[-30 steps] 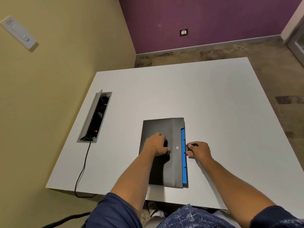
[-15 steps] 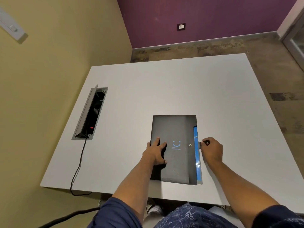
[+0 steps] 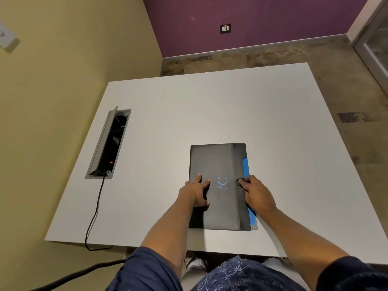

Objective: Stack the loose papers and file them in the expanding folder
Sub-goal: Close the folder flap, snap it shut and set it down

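A black expanding folder with a light-blue smiley print lies flat near the table's front edge, flap folded over. Blue divider tabs stick out along its right side. My left hand rests flat on the folder's left part, fingers spread. My right hand pinches the small black clasp tab over the flap's right edge. No loose papers are in sight.
The white table stands against a yellow wall on the left. An open grey cable box is sunk into the table at the left, with a black cord running off the front edge. The floor lies beyond.
The folder slid right and its flap closed over the front. My right hand carried the clasp tab left onto the flap. My left hand flattened on the cover.
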`<state>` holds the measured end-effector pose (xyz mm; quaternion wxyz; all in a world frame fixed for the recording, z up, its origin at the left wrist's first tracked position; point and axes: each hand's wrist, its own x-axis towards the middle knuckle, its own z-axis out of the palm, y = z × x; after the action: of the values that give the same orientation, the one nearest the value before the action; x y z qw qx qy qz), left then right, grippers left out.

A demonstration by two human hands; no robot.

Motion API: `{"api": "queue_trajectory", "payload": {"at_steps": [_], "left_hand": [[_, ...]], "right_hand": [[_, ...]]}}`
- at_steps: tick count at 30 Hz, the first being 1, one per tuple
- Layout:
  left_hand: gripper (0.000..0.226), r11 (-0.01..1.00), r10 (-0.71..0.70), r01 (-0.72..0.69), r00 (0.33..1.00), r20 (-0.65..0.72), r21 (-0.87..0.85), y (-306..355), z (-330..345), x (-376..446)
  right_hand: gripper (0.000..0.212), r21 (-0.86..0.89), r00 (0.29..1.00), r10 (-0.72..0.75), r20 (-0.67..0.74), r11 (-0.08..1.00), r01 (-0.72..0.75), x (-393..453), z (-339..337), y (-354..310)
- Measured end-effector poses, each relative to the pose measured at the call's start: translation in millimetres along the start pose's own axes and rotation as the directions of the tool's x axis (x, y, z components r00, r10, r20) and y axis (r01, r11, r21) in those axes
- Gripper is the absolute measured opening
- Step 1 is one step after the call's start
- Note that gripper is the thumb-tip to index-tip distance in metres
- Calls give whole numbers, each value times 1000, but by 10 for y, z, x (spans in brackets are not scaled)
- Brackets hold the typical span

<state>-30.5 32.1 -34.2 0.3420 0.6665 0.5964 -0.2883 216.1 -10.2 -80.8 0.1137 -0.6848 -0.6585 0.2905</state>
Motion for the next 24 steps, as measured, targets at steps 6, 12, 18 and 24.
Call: {"api": "queue_trajectory", "payload": {"at_steps": [6, 12, 18, 24], "left_hand": [[98, 998, -1, 3, 1000, -26, 62, 22, 19, -9], [98, 996, -3, 5, 1000, -23, 93, 23, -6, -8], [99, 992, -5, 8, 1000, -22, 123, 28, 7, 6], [103, 993, -3, 7, 999, -35, 121, 30, 26, -10]], "right_hand": [[34, -14, 996, 65, 69, 998, -64, 53, 3, -54], [33, -149, 993, -11, 120, 988, 29, 9, 15, -138], [35, -374, 964, -259, 61, 889, 262, -75, 25, -89], [24, -504, 923, -380, 57, 787, 355, -10, -8, -124]]}}
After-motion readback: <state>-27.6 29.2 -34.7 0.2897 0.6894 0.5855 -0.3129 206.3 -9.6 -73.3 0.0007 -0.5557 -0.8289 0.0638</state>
